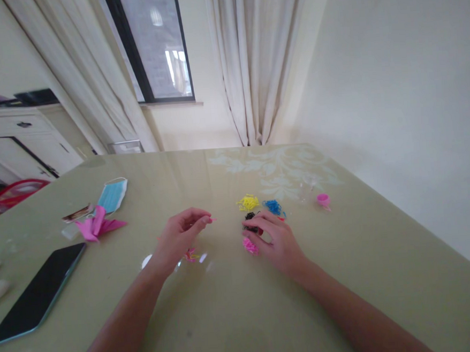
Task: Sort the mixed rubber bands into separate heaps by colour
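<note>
My left hand (182, 237) is raised over the table with its thumb and fingers pinched on a small pink strip (211, 220). Below it lies a little cluster of pink and yellow strips (190, 255). My right hand (275, 237) bends down over a pile of thin black strips (251, 224), thumb and fingertips close together on it. Whether a single strip is between them is too small to tell. A pink pile (250, 245) sits under the right thumb. Just beyond are a yellow pile (248, 202) and a blue pile (273, 207), with a bit of red partly hidden behind the hand.
A small pink cup (323, 201) stands at the right. On the left lie a folded pink paper figure (98, 224), a blue face mask (113, 196) and a dark tablet or phone (39, 291). A wall borders the table's right side.
</note>
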The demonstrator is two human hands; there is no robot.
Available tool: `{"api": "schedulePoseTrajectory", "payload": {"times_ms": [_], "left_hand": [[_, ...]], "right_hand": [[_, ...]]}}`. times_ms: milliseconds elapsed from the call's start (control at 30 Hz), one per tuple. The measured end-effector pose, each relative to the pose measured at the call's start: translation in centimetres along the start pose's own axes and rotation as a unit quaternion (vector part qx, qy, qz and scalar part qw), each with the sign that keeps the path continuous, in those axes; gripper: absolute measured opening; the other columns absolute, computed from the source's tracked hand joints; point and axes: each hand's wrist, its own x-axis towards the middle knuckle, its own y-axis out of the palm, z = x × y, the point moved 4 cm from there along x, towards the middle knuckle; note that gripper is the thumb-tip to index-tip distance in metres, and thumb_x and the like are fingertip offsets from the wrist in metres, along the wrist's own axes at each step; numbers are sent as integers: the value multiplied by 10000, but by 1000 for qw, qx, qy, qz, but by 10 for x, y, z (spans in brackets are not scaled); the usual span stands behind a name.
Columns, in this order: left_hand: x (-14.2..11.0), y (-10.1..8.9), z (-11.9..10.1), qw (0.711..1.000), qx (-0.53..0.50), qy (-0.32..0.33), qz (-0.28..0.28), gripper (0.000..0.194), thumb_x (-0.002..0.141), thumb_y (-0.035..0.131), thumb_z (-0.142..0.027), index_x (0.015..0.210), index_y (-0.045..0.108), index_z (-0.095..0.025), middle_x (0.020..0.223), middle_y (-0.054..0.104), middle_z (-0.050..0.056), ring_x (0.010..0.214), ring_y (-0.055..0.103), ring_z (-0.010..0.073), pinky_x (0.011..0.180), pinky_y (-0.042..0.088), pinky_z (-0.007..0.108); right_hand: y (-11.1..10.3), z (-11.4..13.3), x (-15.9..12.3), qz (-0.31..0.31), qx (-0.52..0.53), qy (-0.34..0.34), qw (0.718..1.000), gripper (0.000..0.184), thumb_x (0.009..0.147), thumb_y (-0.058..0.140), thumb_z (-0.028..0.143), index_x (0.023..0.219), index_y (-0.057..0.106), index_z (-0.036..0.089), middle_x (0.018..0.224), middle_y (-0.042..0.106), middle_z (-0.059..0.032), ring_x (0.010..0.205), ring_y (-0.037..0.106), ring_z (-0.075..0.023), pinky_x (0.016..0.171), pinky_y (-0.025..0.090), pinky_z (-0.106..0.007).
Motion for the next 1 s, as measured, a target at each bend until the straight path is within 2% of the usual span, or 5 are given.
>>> {"api": "schedulePoseTrajectory", "payload": {"times_ms": [467, 667, 767, 867, 1000], "left_hand": [[-23, 43, -8, 982, -80, 24, 168, 294, 877, 807, -480, 932, 785, -192, 918, 809, 50, 855, 728, 181, 826, 562, 301], [-21, 40, -10, 986, -21, 46, 157, 328, 936, 709, -522, 944, 788, -204, 915, 808, 56, 870, 730, 203, 807, 562, 312], [-12, 23, -4, 989, 109, 69, 74, 361, 982, 618, -532, 981, 788, -214, 933, 802, 68, 875, 728, 232, 783, 558, 340], [-4, 0, 5, 934, 340, 101, -43, 308, 1007, 561, -413, 1030, 784, -202, 1066, 795, 115, 1007, 711, 303, 908, 545, 438], [2, -12, 23, 849, 523, 69, -40, 308, 1006, 546, -335, 1146, 775, -184, 1188, 767, 149, 1125, 675, 350, 1022, 506, 498]], "right_hand": [[6, 17, -6, -13, 10, -50, 999, 200, 1054, 686, 384, 1076, 783, 210, 867, 722, -56, 804, 663, -201, 736, 527, -325], [-4, 24, -2, -17, 80, -44, 996, 118, 1035, 713, 273, 988, 804, 213, 806, 725, -30, 735, 658, -166, 690, 518, -295], [-13, 28, 0, -22, 135, -30, 990, 81, 1009, 751, 256, 990, 819, 217, 779, 729, -16, 680, 646, -146, 664, 527, -274], [-24, 36, 1, -38, 161, -42, 985, 78, 1001, 766, 257, 983, 835, 226, 795, 750, -20, 689, 665, -144, 673, 545, -268], [-36, 36, 3, -50, 152, -60, 985, 100, 1019, 740, 258, 1003, 833, 225, 813, 764, -29, 712, 680, -154, 674, 548, -273]]}}
